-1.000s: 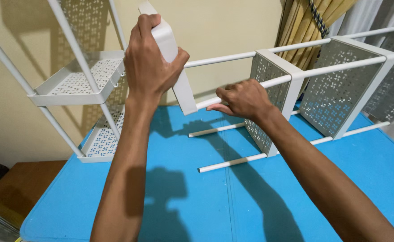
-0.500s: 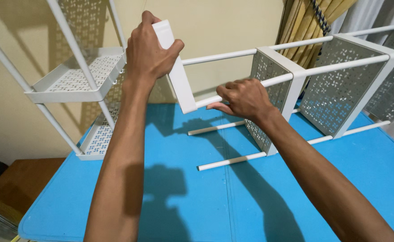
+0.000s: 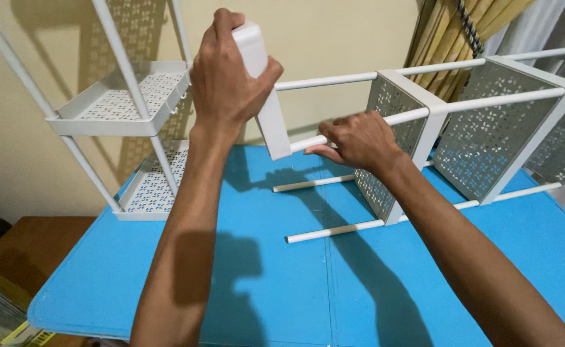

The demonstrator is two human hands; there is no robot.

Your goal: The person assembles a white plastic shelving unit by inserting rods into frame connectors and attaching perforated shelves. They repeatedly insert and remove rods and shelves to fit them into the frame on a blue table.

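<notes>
Against before, white panel [image 3: 264, 90] steeper.

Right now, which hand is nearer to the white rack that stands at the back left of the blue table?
The left hand. It grips the white shelf panel close beside the standing rack. The right hand holds a white rod of the lying frame, farther to the right.
</notes>
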